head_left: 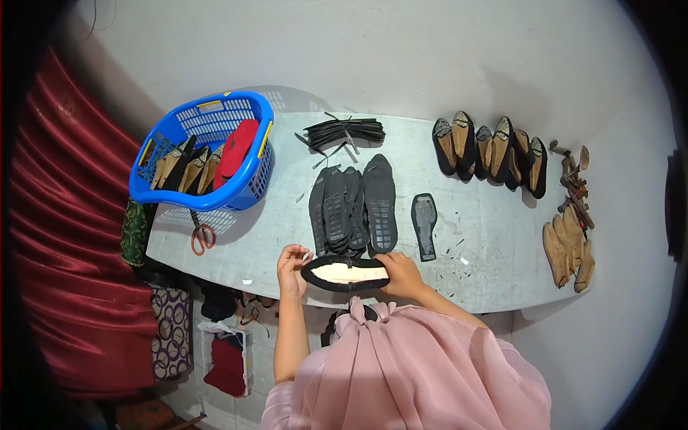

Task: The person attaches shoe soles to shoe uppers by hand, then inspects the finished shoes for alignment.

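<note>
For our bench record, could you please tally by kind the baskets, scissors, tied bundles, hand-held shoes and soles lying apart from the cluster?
Blue basket: 1
Orange-handled scissors: 1
Tied black bundle: 1
Hand-held shoe: 1
Separate black sole: 1
Total: 5

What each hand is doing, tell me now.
Left hand: loosely open at one end of the black shoe; contact cannot be told.
Right hand: closed on the other end, holding it.
</note>
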A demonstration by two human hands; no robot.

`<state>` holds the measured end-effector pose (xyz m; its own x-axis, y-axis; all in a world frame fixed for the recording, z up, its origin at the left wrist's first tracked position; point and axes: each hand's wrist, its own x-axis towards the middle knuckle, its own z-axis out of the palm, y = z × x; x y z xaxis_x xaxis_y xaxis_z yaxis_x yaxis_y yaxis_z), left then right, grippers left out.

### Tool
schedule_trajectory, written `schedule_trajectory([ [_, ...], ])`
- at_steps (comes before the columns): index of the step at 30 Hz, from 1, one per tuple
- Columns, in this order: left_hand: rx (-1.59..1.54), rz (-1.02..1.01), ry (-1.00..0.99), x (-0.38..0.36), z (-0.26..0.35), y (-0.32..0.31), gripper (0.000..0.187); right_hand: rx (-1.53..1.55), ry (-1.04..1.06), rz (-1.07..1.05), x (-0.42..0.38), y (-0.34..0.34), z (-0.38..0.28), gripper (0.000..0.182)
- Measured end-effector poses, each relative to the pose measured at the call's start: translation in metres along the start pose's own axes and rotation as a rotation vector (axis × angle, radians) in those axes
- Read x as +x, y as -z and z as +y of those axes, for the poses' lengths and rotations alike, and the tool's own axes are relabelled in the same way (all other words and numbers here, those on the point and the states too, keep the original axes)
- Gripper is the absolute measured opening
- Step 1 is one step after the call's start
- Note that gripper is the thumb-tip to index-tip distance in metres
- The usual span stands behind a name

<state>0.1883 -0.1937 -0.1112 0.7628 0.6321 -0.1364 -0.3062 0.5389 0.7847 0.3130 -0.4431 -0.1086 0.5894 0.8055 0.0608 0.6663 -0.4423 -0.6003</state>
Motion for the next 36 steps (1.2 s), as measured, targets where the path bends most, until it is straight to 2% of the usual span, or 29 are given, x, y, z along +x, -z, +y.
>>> schedule_trajectory([
  [1,0.090,0.055,0.030,-0.001,-0.004,0.001,0.026,-0.058,-0.031,0.008,-0.004,0.003,0.003,0.070],
  [3,0.344,0.006,0.015,-0.004,-0.020,0.007,0.029,-0.061,-0.049,0.035,-0.010,0.004,0.006,0.073],
  [5,0.615,-0.031,-0.120,-0.012,-0.036,0.000,0.031,-0.016,-0.072,0.039,-0.012,0.003,0.011,0.075],
  [7,1.043,-0.087,-0.386,-0.021,-0.036,-0.012,0.026,-0.071,-0.029,0.032,-0.012,0.006,0.013,0.074],
  [10,1.186,-0.086,-0.476,-0.028,-0.046,-0.015,0.023,-0.029,-0.021,-0.016,-0.009,0.015,0.012,0.068],
  [11,1.178,-0.092,-0.471,-0.028,-0.047,-0.014,0.023,0.004,-0.028,-0.040,-0.007,0.019,0.012,0.065],
  [14,1.165,-0.107,-0.445,-0.028,-0.046,-0.009,0.023,0.419,-0.278,-0.125,0.008,0.010,0.037,0.055],
  [15,1.170,-0.110,-0.425,-0.029,-0.044,-0.009,0.024,0.607,-0.378,-0.032,0.012,0.011,0.036,0.049],
  [17,1.183,-0.116,-0.386,-0.031,-0.039,-0.008,0.026,0.454,-0.415,0.018,0.023,0.009,0.047,0.047],
  [19,1.164,-0.095,-0.431,-0.034,-0.041,-0.008,0.033,0.369,-0.422,0.095,0.035,0.008,0.050,0.040],
  [21,1.151,-0.069,-0.453,-0.035,-0.044,-0.006,0.040,0.206,-0.233,0.243,0.045,0.005,0.050,0.041],
  [23,1.142,-0.040,-0.453,-0.035,-0.049,-0.003,0.046,0.123,-0.279,0.174,0.060,0.014,0.028,0.046],
  [24,1.112,-0.071,-0.332,-0.035,-0.047,-0.002,0.048,0.080,-0.303,0.139,0.067,0.017,0.019,0.048],
  [28,1.078,-0.148,-0.193,-0.029,-0.047,0.012,0.047,0.046,-0.365,0.173,0.087,0.007,0.011,0.062],
  [31,0.660,-0.033,-0.047,-0.030,-0.057,0.018,0.049,0.013,-0.323,0.246,0.084,-0.009,0.017,0.064],
  [32,0.617,0.002,-0.062,-0.029,-0.060,0.020,0.050,0.009,-0.291,0.253,0.079,-0.013,0.021,0.064],
  [35,0.388,0.140,0.332,-0.031,-0.051,0.019,0.050,0.118,-0.034,0.229,0.056,-0.006,0.023,0.064],
  [36,0.336,0.106,0.353,-0.031,-0.051,0.022,0.049,0.162,0.048,0.163,0.048,0.000,0.019,0.065],
])
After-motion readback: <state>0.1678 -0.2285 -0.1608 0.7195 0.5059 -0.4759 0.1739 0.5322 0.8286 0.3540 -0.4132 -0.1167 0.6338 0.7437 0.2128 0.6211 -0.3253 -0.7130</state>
